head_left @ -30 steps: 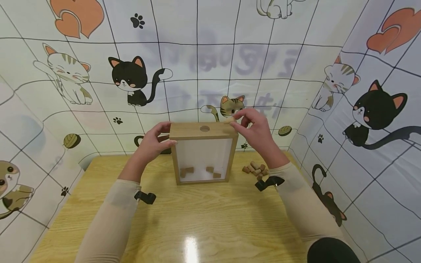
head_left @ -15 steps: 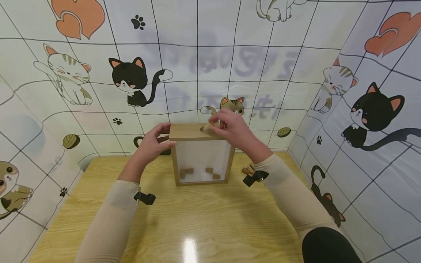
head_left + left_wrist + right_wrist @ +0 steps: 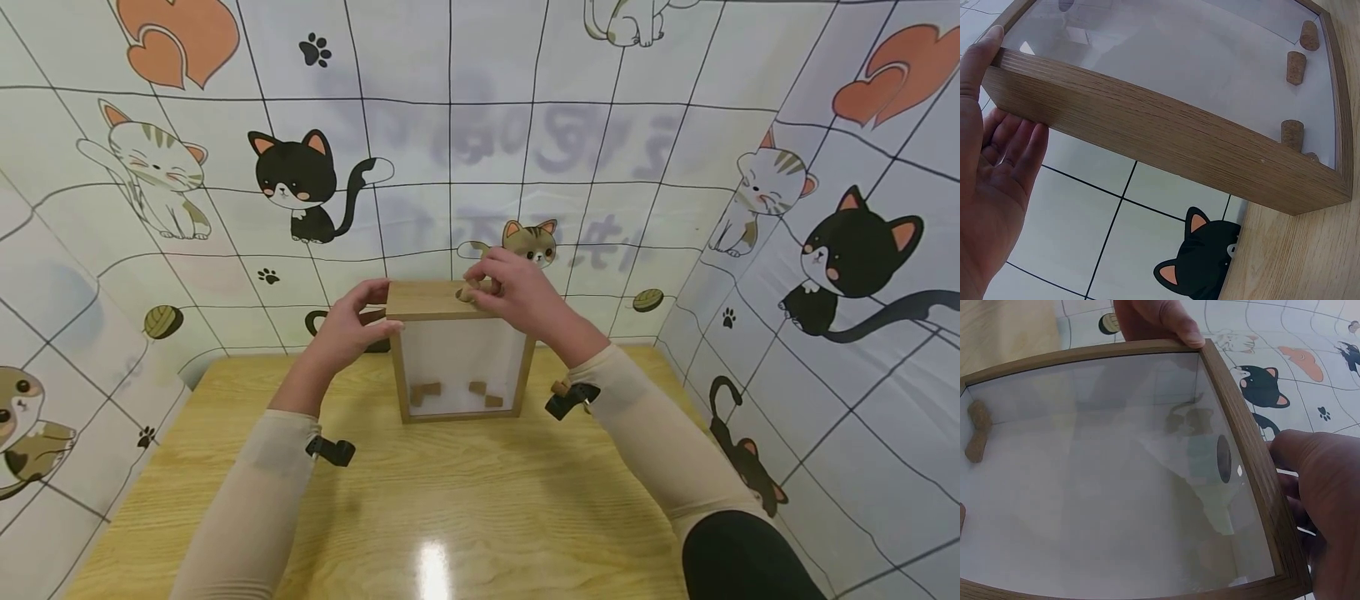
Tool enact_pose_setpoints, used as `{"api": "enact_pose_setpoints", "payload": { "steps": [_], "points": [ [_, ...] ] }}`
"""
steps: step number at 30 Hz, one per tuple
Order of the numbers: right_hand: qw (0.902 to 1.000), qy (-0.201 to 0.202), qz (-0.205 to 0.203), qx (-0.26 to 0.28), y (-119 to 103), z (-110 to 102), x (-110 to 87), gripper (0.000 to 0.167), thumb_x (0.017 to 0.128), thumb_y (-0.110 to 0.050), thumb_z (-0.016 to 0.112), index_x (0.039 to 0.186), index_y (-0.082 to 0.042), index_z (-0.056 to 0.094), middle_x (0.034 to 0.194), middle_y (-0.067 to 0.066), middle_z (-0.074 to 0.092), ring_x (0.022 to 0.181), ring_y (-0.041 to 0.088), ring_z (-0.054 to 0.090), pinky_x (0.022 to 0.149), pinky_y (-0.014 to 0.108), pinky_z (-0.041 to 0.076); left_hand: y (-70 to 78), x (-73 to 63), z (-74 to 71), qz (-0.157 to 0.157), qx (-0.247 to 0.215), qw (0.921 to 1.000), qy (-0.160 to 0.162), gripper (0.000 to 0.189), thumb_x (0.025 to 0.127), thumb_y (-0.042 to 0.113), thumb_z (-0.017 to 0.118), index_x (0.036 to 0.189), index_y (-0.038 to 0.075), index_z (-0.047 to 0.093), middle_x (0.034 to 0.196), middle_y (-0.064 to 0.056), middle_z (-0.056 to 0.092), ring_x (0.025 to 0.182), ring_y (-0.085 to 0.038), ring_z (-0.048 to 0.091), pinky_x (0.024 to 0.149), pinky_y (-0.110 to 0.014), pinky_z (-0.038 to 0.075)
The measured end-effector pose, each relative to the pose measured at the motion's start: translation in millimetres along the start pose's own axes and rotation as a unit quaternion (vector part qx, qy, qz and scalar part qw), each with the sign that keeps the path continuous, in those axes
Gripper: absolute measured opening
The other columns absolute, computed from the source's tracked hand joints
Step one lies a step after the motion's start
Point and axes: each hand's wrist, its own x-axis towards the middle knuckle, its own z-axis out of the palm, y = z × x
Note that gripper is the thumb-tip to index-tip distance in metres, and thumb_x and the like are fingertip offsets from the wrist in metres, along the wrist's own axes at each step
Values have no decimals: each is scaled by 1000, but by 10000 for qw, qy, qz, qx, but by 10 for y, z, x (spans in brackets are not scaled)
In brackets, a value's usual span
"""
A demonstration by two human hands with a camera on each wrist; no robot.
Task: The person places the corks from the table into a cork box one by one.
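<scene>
A shallow wooden box [image 3: 420, 302] with a clear front stands upright on the table. My left hand [image 3: 352, 321] grips its upper left corner, thumb on the front edge and fingers behind, as the left wrist view shows. Above the box's top, my right hand [image 3: 521, 292] pinches a small cork [image 3: 466, 292] at the round hole [image 3: 1224, 459]. The fingertips partly cover the cork and hole in the head view. Several corks [image 3: 1296, 67] lie at the bottom inside the box. In the right wrist view the frame hides the held cork.
More loose corks [image 3: 559, 388] lie on the wooden table [image 3: 390, 500] right of the box, mostly hidden behind the right wrist and its black camera mount [image 3: 572, 401]. A cat-print cloth [image 3: 420, 167] hangs behind the table and along both sides.
My right hand has moved left along the box's top, from its right corner to the hole, carrying the cork. The left hand has stayed on the corner.
</scene>
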Motion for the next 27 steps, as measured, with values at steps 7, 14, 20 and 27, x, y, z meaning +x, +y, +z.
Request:
{"api": "enact_pose_setpoints", "payload": {
  "steps": [7,14,20,27],
  "points": [
    [9999,-52,-25,-144,12,10,16,19,103,-11,81,121,-5,79,114,9,66,84,21,67,78,37,61,1,7,-7,33,-30,10000,-27,78,101,13,84,167,7,44,155,-21,54,147,-42,52,128,-60,41],
    [9997,-113,16,-238,41,17,29,16,104,-11,79,119,-5,78,113,8,66,82,20,64,77,37,59,-1,7,-4,88,-15,10000,-35,76,101,11,84,166,8,45,154,-19,55,147,-37,52,130,-59,39],
    [9997,-107,4,-204,58,17,24,15,104,-11,80,118,-5,78,112,8,66,82,20,64,76,37,60,0,3,5,97,4,9999,-25,76,100,12,84,166,9,46,153,-19,56,147,-38,52,129,-63,37],
    [9997,23,-141,-178,73,4,6,14,103,-10,81,115,-5,77,108,7,65,79,19,62,73,36,59,-7,3,-1,30,32,10000,-17,78,100,14,85,167,10,45,153,-20,55,146,-42,53,128,-61,40]
  ]
}}
